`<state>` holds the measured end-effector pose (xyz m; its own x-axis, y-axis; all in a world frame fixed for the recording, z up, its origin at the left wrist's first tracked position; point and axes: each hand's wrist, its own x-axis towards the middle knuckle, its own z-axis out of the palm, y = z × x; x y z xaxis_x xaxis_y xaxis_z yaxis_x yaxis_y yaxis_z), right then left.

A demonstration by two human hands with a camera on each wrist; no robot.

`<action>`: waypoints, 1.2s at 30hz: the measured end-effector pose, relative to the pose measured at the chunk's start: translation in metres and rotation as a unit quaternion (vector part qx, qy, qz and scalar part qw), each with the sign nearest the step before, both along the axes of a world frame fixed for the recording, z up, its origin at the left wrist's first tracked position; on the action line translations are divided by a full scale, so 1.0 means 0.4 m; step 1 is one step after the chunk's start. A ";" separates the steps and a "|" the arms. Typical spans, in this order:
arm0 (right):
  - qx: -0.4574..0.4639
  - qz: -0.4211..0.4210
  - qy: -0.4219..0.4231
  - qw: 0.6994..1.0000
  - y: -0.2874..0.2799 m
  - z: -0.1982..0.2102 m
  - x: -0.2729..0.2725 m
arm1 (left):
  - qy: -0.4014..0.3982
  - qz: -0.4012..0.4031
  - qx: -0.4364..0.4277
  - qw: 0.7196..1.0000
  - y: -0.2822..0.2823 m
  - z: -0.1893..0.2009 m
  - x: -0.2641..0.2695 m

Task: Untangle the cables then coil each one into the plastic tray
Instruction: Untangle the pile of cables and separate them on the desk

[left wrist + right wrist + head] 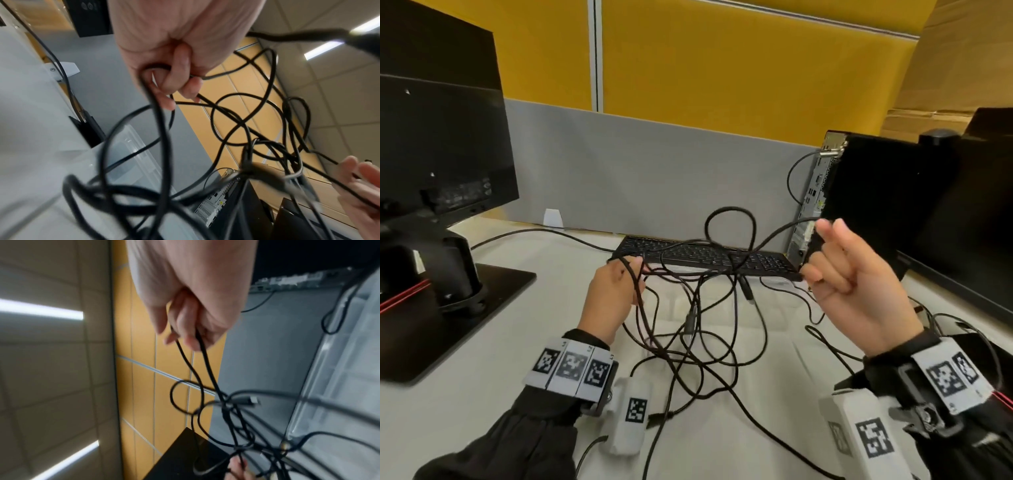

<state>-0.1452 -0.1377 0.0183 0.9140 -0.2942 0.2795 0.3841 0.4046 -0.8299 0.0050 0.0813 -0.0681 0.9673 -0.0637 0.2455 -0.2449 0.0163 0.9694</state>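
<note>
A tangle of several black cables hangs between my two raised hands, and its lower loops trail down onto the white table. My left hand grips a thick cable loop, which runs round the curled fingers. Higher up on the right, my right hand pinches two thin strands that lead down to the knot. A grey plug dangles under the knot. The clear plastic tray lies on the table under the cables, also in the left wrist view and the right wrist view.
A black keyboard lies just behind the tangle. A monitor on its stand fills the left side. A PC tower and a second monitor stand on the right. A grey partition closes off the back.
</note>
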 end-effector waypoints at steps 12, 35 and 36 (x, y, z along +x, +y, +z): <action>-0.168 0.082 0.064 0.980 -0.038 0.009 -0.018 | 0.039 0.036 0.015 0.998 0.025 -0.013 0.053; -0.155 -0.027 0.062 0.986 -0.034 -0.007 -0.004 | 0.014 0.028 -0.116 0.993 0.024 0.021 0.033; -0.188 -0.019 0.072 0.979 -0.026 -0.011 0.000 | -0.028 0.017 -0.084 0.996 0.018 0.028 0.017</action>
